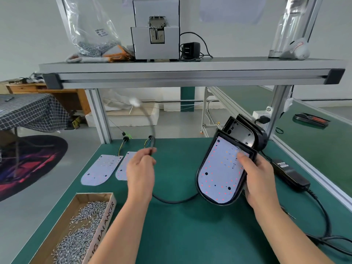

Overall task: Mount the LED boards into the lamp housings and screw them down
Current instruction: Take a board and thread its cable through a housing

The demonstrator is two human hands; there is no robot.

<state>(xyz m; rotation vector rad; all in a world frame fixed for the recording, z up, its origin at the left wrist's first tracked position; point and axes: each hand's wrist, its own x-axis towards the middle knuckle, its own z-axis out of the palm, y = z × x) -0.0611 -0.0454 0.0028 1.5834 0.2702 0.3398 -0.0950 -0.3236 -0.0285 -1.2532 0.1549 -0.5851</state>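
My right hand [256, 178] holds a black lamp housing [202, 197] tilted up off the green mat, thumb pressing on the white LED board [219, 174] seated inside it. My left hand [140, 168] pinches the housing's black cable [152, 134], which arcs upward, blurred, and also loops along the mat to the housing. Two loose LED boards [100, 169] [123, 165] with wires lie flat at the left. More empty black housings [245, 134] are stacked behind the held one.
A cardboard box of screws [85, 225] sits at the front left. A black power adapter [289, 174] and its cord lie at the right. An aluminium shelf [190, 73] overhead carries a screw feeder [156, 31], a bag of screws and gloves.
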